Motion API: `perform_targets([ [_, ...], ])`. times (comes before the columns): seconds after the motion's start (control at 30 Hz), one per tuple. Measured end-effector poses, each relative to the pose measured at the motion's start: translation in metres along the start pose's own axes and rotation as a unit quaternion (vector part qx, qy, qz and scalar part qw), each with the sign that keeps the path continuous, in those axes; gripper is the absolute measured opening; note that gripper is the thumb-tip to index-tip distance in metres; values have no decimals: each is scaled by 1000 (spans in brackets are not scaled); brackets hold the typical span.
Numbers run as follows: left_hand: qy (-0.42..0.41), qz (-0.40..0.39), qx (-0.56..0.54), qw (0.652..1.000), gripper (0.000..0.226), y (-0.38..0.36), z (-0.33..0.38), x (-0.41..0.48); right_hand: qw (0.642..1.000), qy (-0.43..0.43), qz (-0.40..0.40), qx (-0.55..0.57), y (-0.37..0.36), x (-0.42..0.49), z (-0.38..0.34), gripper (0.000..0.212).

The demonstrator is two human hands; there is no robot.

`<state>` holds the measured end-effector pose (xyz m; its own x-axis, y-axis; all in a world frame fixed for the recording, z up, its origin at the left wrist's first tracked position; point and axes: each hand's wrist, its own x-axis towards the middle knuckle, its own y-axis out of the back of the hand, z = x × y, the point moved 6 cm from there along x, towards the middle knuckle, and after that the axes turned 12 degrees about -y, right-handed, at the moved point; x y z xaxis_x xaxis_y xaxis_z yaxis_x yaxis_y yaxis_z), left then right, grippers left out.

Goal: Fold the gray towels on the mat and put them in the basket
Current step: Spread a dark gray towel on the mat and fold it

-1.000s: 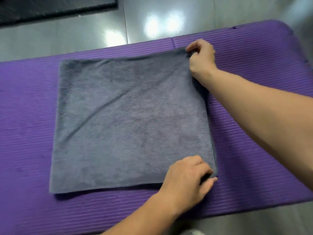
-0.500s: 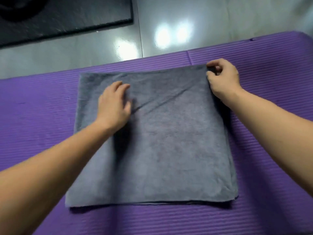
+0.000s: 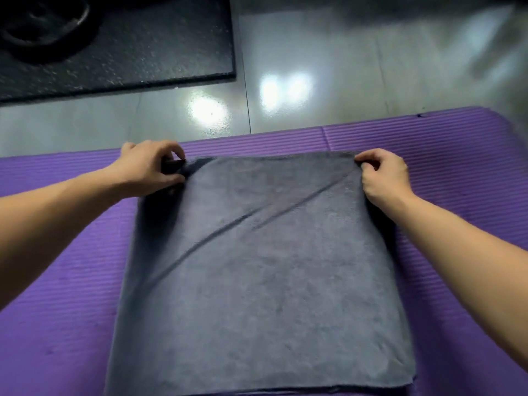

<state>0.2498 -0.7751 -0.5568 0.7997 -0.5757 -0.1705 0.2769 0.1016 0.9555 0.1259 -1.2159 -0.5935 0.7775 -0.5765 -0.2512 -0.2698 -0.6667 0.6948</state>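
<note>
Gray towel (image 3: 257, 267) (plain), ribbed purple mat (image 3: 457, 155)

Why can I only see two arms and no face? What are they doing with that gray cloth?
The camera sits on the person's head and looks down, so you see only their arms; there is no robot. A gray towel lies flat on a purple mat on a shiny floor. The left hand pinches its far left corner, the right hand its far right corner. A black mat lies farther away. No basket shows.
</note>
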Motion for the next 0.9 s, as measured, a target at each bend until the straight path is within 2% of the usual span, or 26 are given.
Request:
perform_targets([
  [0.17, 56, -47, 89, 993, 32, 1, -27, -6, 1000, -17, 7, -12, 4, -1, 0, 31],
  [0.37, 125, -60, 167, 976, 54, 4, -42, -6, 998, -53, 1, -16, 1, 7, -3, 40],
  [0.43, 157, -45, 151, 975, 51, 4, -36, -7, 998, -57, -9, -22, -2, 5, -5, 39],
  [0.53, 164, 69, 30, 984, 34, 7, -23, -15, 998, -52, -21, -28, -3, 2, -6, 29],
  [0.63, 144, 134, -57, 979, 56, -3, -1, -38, 998, -20, -57, -33, -4, -9, -12, 34],
  [0.7, 138, 120, -95, 978, 67, -23, 15, -64, 997, -6, -65, -33, 0, -19, -14, 41],
  [0.77, 153, 93, -118, 977, 72, -50, 28, -95, 999, -9, -40, -15, 10, -29, -9, 42],
  [0.9, 152, 46, -41, 986, 64, -92, 61, -146, 1000, -28, -5, -8, 29, -76, 21, 36],
])
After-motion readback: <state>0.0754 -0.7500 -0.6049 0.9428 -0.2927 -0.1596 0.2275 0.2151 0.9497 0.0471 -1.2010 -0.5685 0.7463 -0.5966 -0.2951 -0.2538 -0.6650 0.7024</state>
